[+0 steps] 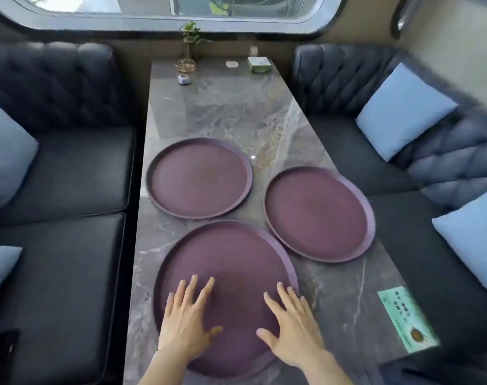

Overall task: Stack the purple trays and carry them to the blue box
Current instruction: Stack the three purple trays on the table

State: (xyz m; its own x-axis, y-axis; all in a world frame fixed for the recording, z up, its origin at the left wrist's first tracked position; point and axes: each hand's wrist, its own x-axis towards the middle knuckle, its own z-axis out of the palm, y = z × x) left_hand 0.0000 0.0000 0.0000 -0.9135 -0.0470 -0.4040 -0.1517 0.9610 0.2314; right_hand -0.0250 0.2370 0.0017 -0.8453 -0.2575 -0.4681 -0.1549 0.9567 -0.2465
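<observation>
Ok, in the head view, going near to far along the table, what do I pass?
Hands, left and right, over the nearest purple tray → right purple tray → left purple tray → bare marble table → green box and small plant at the far end.

The marble table (pixel 236 112) bears three purple trays (pixel 199 177) (pixel 318 213) (pixel 225 273) (unstacked), beyond them a small plant (pixel 188 48).

Left hand (pixel 187 323) and right hand (pixel 293 327) lie palms-down, fingers spread, side by side.
</observation>
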